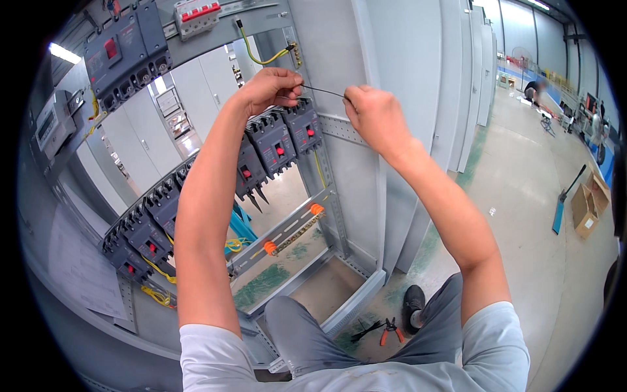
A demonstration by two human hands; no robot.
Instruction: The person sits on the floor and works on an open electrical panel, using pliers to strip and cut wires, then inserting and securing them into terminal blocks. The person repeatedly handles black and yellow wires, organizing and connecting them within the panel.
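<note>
A thin black strip (324, 90), which looks like a cable tie, stretches between my hands in front of the open grey cabinet. My left hand (269, 89) pinches one end with thumb and fingers, just above the row of moulded-case circuit breakers. The fingers of my right hand (377, 116) are closed on the other end, beside the cabinet's side panel (336, 55). Below my hands is the end circuit breaker (303, 127), dark grey with a red toggle. A yellow-green ground wire (261, 60) loops above my left hand, its right end at a brass terminal strip (297, 55).
A large breaker (124, 55) and a white miniature breaker (197, 16) hang at upper left. Orange insulators (270, 247) carry a brass bar lower down. Orange-handled pliers (392, 332) and black strips (366, 330) lie by my shoe. A cardboard box (590, 206) stands at right.
</note>
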